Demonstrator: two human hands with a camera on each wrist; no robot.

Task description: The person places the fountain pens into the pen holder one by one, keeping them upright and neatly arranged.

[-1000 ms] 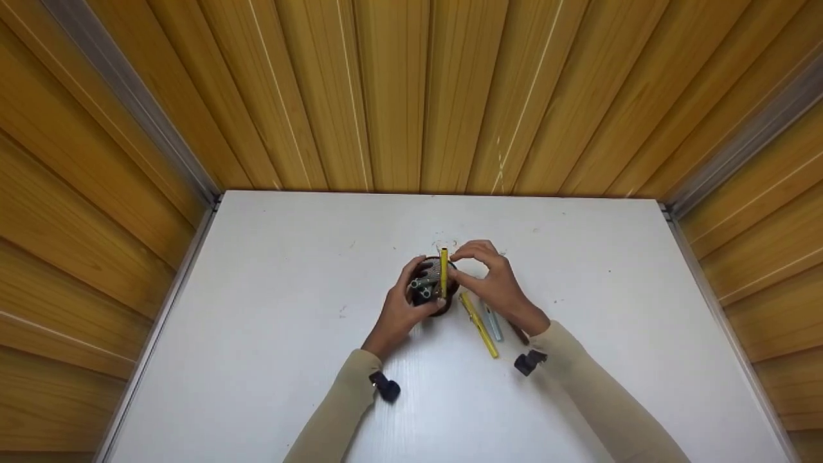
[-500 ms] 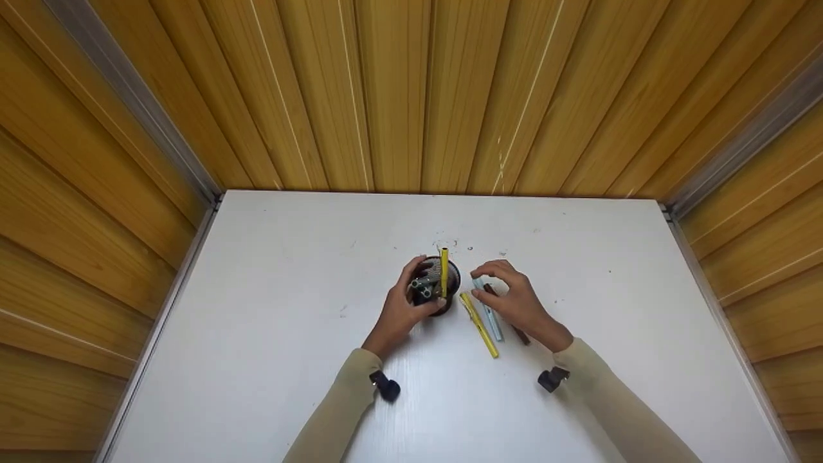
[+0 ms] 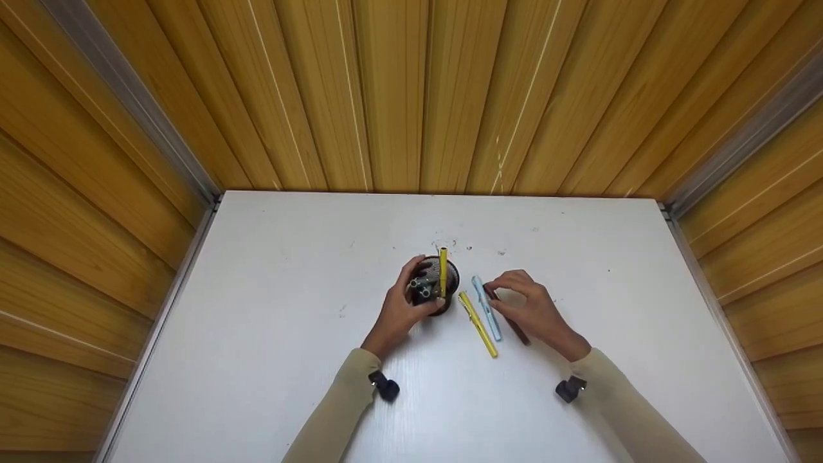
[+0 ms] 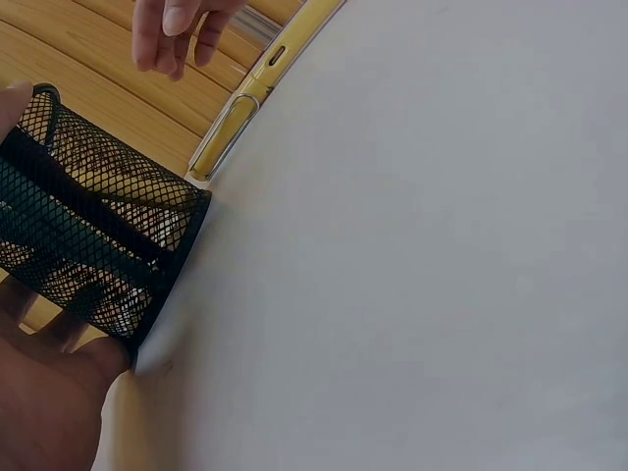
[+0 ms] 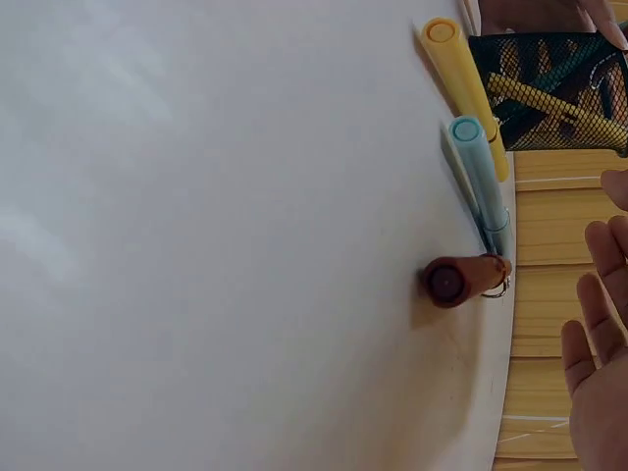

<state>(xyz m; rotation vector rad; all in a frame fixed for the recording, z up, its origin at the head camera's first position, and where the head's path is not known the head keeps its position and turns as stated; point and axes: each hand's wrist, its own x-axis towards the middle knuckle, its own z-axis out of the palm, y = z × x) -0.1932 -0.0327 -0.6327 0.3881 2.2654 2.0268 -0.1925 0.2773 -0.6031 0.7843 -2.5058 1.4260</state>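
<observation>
Pen (image 3: 518, 332) (brown) lies under the right hand (image 3: 535, 308), perhaps touched.

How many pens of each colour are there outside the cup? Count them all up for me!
Yellow pen: 1
Blue pen: 1
Brown pen: 1
Total: 3 pens
</observation>
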